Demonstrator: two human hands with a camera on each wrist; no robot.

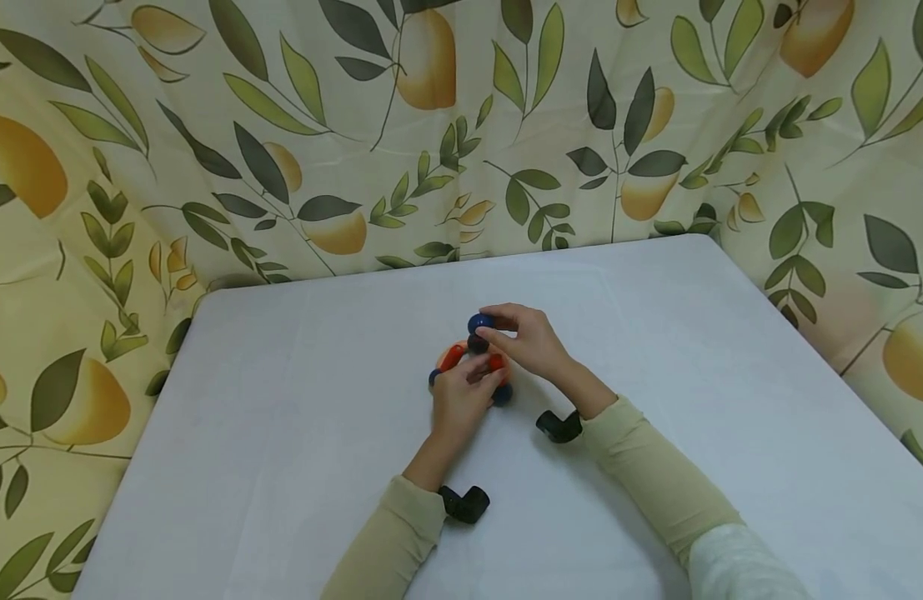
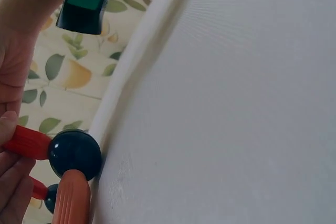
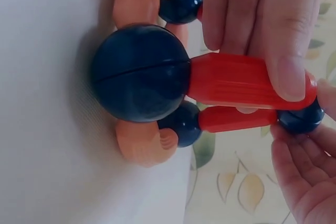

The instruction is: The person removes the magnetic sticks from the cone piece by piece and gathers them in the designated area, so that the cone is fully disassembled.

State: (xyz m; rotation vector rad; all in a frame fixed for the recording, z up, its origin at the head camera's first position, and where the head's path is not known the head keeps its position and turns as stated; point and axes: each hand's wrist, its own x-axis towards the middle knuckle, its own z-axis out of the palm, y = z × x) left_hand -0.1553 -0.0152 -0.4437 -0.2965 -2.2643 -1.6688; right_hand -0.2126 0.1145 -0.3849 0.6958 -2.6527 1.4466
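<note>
Near the middle of the table, orange curved pieces and blue balls form a low ring. Red rods rise from the balls and lean inward, seen closely in the right wrist view. My left hand pinches one red rod, its thumb lying along the side. My right hand holds a blue ball with thumb and fingertips at the top of the structure. A darker ball sits just under it. The fingers partly hide the joints there.
A white cloth covers the table. Behind it hangs a leaf-and-fruit patterned curtain. Black wrist cameras stick out from both wrists, close above the cloth.
</note>
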